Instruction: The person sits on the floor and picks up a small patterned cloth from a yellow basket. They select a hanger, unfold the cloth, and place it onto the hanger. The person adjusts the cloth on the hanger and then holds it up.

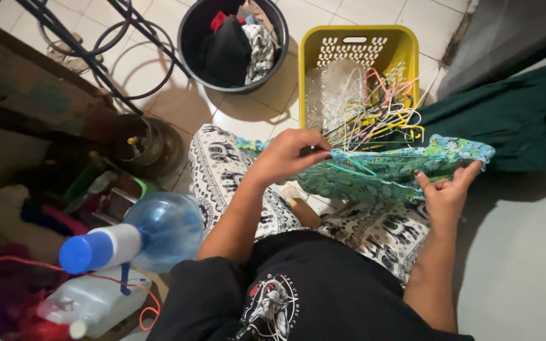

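Observation:
I sit on the floor with a green and blue patterned garment (387, 167) spread between my hands above my lap. My left hand (289, 155) pinches its near left part, fingers closed on the cloth and on a thin green hanger (355, 167) lying in the fabric. My right hand (447, 189) grips the garment's right edge from below, thumb up. Just beyond my hands stands a yellow plastic basket (406, 47) with several wire hangers (374, 117) in mixed colours.
A black bucket (191, 35) with crumpled clothes stands at the back. A dark green cloth (513, 113) lies at the right. At my left sit a blue water jug (169, 227), a white bottle with a blue cap (99, 249) and a metal stand (83, 50).

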